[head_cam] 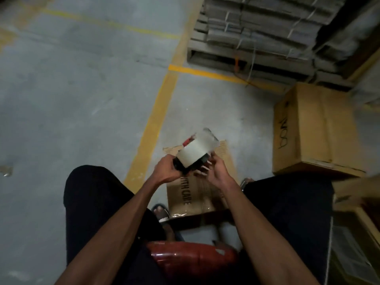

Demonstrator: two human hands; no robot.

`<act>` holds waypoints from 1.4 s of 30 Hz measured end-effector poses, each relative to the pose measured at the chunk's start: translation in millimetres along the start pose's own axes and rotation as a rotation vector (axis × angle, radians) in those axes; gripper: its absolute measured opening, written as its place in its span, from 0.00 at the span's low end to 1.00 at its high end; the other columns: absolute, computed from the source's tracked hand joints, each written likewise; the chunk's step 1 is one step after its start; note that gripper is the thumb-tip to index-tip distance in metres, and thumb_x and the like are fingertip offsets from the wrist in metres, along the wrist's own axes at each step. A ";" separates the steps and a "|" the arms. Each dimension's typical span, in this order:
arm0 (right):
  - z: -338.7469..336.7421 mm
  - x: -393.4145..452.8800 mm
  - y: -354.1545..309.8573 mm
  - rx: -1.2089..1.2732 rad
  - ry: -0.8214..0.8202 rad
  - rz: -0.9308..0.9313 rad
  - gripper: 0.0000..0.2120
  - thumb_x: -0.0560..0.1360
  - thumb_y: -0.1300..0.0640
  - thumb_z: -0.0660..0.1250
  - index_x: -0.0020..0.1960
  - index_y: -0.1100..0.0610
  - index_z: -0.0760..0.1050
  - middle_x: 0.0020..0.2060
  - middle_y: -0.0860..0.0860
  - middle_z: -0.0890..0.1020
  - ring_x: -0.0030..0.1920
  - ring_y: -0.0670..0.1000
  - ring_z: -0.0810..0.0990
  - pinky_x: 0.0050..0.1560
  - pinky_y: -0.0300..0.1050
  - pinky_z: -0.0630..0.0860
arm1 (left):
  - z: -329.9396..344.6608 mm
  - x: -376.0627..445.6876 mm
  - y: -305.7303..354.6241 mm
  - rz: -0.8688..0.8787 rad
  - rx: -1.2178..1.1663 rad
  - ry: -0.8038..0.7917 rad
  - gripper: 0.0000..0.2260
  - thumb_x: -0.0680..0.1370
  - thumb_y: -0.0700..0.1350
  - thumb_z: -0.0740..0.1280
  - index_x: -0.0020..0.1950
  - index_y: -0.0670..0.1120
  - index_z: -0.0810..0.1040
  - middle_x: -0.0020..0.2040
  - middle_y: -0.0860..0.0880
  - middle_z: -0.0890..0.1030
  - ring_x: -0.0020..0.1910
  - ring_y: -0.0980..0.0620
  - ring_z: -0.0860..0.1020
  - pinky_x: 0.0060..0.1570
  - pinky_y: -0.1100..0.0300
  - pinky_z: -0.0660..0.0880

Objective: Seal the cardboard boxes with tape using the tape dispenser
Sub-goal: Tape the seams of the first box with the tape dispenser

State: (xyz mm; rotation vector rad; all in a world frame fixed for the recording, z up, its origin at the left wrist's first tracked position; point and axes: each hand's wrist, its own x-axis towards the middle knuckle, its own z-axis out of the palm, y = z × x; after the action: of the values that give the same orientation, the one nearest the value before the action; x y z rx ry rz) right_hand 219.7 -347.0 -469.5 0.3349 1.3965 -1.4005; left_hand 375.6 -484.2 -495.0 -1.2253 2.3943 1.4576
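A tape dispenser (192,156) with a pale roll of tape and a black and red body is held up in front of me, above the floor. My left hand (166,169) grips its left end. My right hand (213,171) holds its right side, fingers curled under it. A loose strip of clear tape sticks up from the roll's far end. Below my hands a flattened cardboard box (197,196) printed "WITH CARE" lies on the floor between my legs. A closed cardboard box (316,130) stands to the right.
A wooden pallet (246,58) stacked with bundled flat cardboard is at the back right. Yellow lines (152,124) mark the grey concrete floor. More cardboard boxes (355,223) sit at the right edge. I sit on a red-brown stool (191,258).
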 end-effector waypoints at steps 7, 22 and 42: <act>-40.4 -36.0 17.5 0.075 -0.117 -0.033 0.12 0.70 0.52 0.74 0.46 0.58 0.76 0.28 0.52 0.81 0.25 0.48 0.79 0.27 0.41 0.78 | 11.7 -62.5 25.6 0.130 0.223 -0.036 0.14 0.65 0.57 0.75 0.48 0.53 0.84 0.46 0.52 0.86 0.47 0.49 0.84 0.44 0.52 0.81; -57.3 -4.1 39.5 -0.143 0.010 -0.066 0.09 0.80 0.59 0.67 0.58 0.62 0.76 0.49 0.61 0.79 0.41 0.55 0.82 0.39 0.48 0.81 | 11.7 -67.2 16.8 0.223 0.357 -0.071 0.22 0.67 0.53 0.77 0.60 0.55 0.82 0.54 0.51 0.85 0.51 0.48 0.83 0.47 0.56 0.80; -27.0 -11.4 24.0 -0.239 0.257 0.002 0.16 0.82 0.50 0.63 0.55 0.62 0.79 0.43 0.55 0.85 0.38 0.55 0.83 0.31 0.44 0.76 | 11.0 -61.7 15.2 -0.064 -0.624 -0.471 0.12 0.69 0.32 0.74 0.50 0.32 0.78 0.33 0.41 0.71 0.24 0.50 0.69 0.27 0.60 0.68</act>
State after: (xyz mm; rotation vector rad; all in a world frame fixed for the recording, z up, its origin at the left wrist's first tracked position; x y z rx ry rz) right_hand 230.6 -312.4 -480.7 0.3681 1.7544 -1.2030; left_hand 403.8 -436.0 -462.7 -0.8734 1.6336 2.2565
